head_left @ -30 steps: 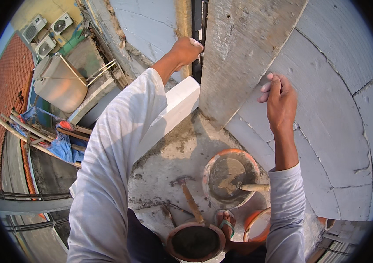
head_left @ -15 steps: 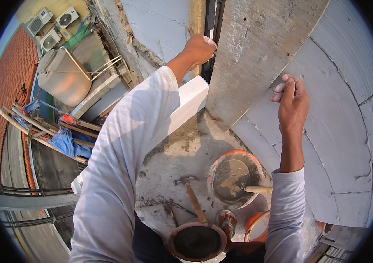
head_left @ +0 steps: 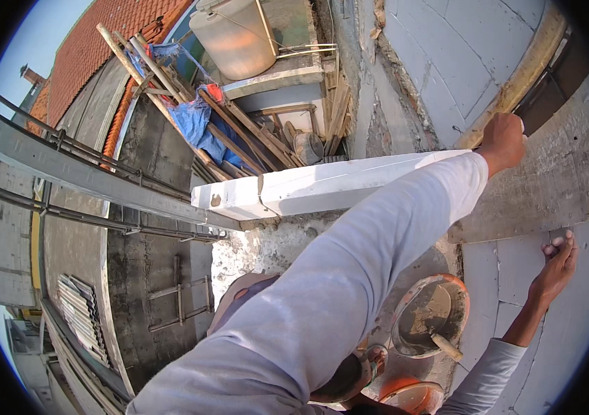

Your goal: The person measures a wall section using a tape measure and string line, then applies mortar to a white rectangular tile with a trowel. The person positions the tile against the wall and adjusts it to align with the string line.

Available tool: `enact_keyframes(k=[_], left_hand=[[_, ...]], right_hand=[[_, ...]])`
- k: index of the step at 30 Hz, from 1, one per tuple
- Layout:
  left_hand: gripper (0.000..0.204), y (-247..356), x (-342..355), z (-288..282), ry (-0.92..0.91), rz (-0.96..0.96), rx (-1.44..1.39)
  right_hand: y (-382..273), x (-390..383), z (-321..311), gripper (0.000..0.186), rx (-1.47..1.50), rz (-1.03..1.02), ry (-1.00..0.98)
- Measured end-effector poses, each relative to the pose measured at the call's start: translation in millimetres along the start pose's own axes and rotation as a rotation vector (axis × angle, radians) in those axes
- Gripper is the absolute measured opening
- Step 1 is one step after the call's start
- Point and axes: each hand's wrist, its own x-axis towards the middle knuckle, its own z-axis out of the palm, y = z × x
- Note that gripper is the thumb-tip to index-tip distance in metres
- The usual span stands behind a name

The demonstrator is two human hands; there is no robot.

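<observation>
Overhead, both hands [head_left: 502,142] on plank [head_left: 550,180]

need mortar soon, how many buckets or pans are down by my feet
3: an orange pan of grey mortar with a trowel handle in it, an orange bucket at the bottom edge, and a dark one partly behind my left sleeve. More may be hidden.

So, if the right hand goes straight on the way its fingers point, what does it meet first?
Probably nothing new: the right hand already has its fingertips at the lower edge of the grey plastered board, which lies against the block wall. Depth is unclear.
</observation>
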Motion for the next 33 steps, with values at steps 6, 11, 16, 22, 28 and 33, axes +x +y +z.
enact_keyframes(k=[6,11,16,22,28,33], left_hand=[[0.043,7,-152,-132,-0.274,0.214,-0.35],[0.041,-57,-327,-320,-0.538,-0.493,-0.19],[0.015,-109,-507,-385,0.555,-1.165,-0.478],[0.016,-137,-506,-372,1.068,-0.978,-0.808],[0.02,-157,-503,-395,1.226,-0.807,-0.647],[0.026,-127,-499,-392,1.188,-0.745,-0.541]], right_hand=[[4,24,-44,0.042,-0.046,0.03,-0.029],[-5,-13,-18,0.042,0.125,0.299,-0.006],[-10,-196,102,0.02,-0.089,0.256,-0.664],[-69,-374,328,0.015,0.178,-0.73,-1.149],[-76,-460,420,0.015,0.189,-0.606,-1.402],[-103,-451,441,0.018,0.213,-0.621,-1.38]])
